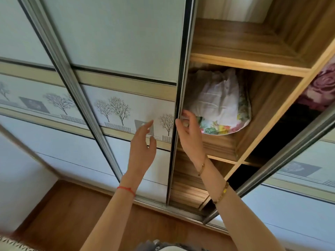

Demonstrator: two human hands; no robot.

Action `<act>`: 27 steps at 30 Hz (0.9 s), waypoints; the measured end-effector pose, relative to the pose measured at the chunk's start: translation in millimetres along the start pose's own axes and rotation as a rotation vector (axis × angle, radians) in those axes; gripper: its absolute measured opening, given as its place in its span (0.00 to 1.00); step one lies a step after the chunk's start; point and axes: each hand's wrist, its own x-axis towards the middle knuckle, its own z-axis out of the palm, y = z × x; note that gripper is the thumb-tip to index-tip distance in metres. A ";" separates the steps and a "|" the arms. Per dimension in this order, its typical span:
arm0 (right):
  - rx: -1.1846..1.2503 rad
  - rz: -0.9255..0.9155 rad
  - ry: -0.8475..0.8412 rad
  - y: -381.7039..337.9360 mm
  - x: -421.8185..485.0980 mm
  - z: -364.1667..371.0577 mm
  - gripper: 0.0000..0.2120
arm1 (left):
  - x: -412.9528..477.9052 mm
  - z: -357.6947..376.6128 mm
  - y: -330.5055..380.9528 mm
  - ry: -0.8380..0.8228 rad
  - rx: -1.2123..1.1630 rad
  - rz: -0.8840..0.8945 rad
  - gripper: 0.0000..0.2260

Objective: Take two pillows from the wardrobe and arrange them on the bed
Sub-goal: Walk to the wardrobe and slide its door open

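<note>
1. The wardrobe is standing partly open, its sliding door pushed left so that the wooden shelves are showing.
2. The right hand is reaching up at the door's dark edge; its fingers are curling loosely at that edge, just in front of the pillow, and I cannot tell whether they are gripping anything.
3. The left hand is hovering just before the door's tree-printed panel, its fingers spread wide and holding nothing.
4. One pillow, white with a flowered border, is lying on the middle shelf, partly hidden behind the door edge.
5. A rose-patterned cloth is showing in the next compartment to the right.
6. A red string is circling the left wrist; a bracelet is sitting on the right wrist.
</note>
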 end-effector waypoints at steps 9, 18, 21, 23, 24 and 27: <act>0.069 -0.047 -0.114 -5.9 32.3 36.6 0.16 | -8.2 14.7 -16.7 -0.084 -0.175 -0.331 0.24; 0.010 -0.056 -0.145 -10.6 68.8 81.3 0.16 | 15.6 8.2 -24.7 -0.091 -0.281 -0.519 0.25; 0.069 -0.051 -0.133 -14.8 72.6 96.8 0.15 | 22.5 1.0 -24.7 -0.042 -0.300 -0.527 0.23; 0.106 -0.048 -0.125 -18.8 74.6 106.6 0.14 | 27.3 -5.6 -27.4 -0.004 -0.316 -0.536 0.22; 0.114 -0.050 -0.126 -20.6 75.7 111.5 0.14 | 29.6 -9.3 -30.1 0.015 -0.318 -0.532 0.22; 0.120 -0.053 -0.142 -27.4 78.9 127.2 0.14 | 36.9 -20.7 -40.0 0.045 -0.320 -0.539 0.20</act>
